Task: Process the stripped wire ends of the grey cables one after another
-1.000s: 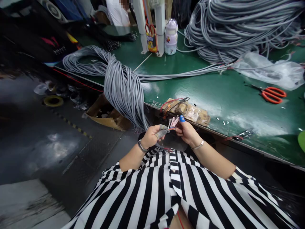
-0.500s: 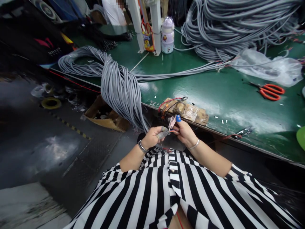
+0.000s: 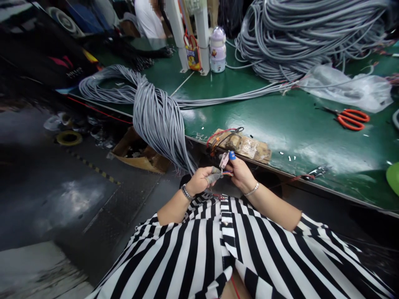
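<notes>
My left hand (image 3: 201,181), its fingertips wrapped in grey, is closed in a pinch on the end of a cable. Thin coloured wires (image 3: 227,173) fan out of that end towards my right hand (image 3: 242,176). A blue cover sits on my right thumb, which presses a small pinkish-white piece (image 3: 223,160) against the fingers. Its exact kind is too small to make out. Both hands are close together in front of the striped shirt, just off the table's near edge. A taped cardboard block (image 3: 251,148) with red and black wires lies on that edge beyond them.
A bundle of grey cable (image 3: 160,120) hangs over the green table's (image 3: 264,116) edge at left; a larger coil (image 3: 299,37) lies at the back right. Orange-handled scissors (image 3: 352,118), a plastic bag (image 3: 349,89), cutters (image 3: 316,172) and a bottle (image 3: 217,50) are on the table. Someone in white is behind.
The view has shifted slightly. Both hands keep their holds, and the coloured wires show a little more clearly between them.
</notes>
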Demonstrator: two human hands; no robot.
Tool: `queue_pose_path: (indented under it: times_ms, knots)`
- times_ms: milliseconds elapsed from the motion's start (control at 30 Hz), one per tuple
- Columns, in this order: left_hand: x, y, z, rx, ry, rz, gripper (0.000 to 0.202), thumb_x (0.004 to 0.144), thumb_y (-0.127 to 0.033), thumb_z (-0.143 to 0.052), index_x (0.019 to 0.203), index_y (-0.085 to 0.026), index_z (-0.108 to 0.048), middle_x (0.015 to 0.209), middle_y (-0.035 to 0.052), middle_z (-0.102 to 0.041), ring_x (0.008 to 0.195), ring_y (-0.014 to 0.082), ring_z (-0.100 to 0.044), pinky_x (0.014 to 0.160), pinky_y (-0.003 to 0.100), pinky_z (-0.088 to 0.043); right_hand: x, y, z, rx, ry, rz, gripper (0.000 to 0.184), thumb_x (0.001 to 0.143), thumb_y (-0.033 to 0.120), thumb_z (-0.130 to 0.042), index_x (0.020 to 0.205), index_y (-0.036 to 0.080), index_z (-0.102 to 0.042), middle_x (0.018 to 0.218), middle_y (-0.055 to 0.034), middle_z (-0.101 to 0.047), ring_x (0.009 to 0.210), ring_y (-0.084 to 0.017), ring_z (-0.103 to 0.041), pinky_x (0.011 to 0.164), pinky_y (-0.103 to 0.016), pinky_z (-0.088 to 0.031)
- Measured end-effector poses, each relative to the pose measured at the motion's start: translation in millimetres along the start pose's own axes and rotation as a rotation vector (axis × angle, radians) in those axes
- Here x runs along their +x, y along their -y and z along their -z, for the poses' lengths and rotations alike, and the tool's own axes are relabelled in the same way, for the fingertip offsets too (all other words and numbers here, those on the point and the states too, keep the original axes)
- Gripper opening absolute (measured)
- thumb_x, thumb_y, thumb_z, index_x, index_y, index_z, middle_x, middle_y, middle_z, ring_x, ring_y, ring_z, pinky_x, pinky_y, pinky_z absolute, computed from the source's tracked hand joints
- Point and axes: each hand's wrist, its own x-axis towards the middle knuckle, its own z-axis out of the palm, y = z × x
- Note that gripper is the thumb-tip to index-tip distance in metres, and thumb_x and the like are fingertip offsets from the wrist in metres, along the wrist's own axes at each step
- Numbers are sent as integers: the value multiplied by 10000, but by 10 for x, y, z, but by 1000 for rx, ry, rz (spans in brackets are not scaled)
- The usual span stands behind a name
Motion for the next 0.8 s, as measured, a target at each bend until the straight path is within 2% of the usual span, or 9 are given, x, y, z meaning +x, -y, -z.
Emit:
queue_pose_path:
  times_ms: [167, 400, 567, 700, 800]
  knots:
    - [-23, 13, -4, -12, 2, -14, 438, 854, -548, -599, 736, -128, -564, 547, -36, -507, 444, 47, -400, 447, 174, -309, -17, -1, -4, 32, 20, 10, 587, 645, 727, -707, 711, 161, -568, 482, 88, -317, 429, -42, -165, 383, -207, -118]
    - [-93, -127, -7, -93, 26, -12, 469, 817, -580, -629, 768, -114, -599, 515, -44, -470, 425, 44, -360, 428, 176, -277, -58, 12, 65, 37, 45, -92, 616, 657, 771, -650, 719, 168, -540, 542, 54, -441, 417, -32, -155, 378, -206, -65]
    - [-277, -113, -11, -39, 143, 14, 484, 812, -587, -633, 775, -105, -625, 533, -19, -508, 451, 57, -393, 444, 184, -306, -108, 41, 133, 20, 28, -154, 594, 702, 750, -630, 722, 161, -553, 566, 42, -460, 410, -22, -130, 377, -193, -38]
    - [-400, -40, 54, -8, 69, -1, 459, 847, -554, -610, 804, -98, -642, 535, -14, -513, 456, 56, -395, 446, 180, -310, -126, 91, 159, 20, 21, -195, 595, 718, 744, -618, 705, 154, -546, 565, 41, -458, 410, -20, -127, 370, -190, -30]
    - [-400, -33, 113, -10, 0, -20, 450, 839, -546, -623, 813, -97, -641, 522, -21, -507, 445, 53, -394, 441, 175, -315, -118, 159, 139, 24, 68, -215, 592, 713, 737, -625, 770, 151, -563, 663, 13, -547, 415, -14, -151, 373, -184, -24]
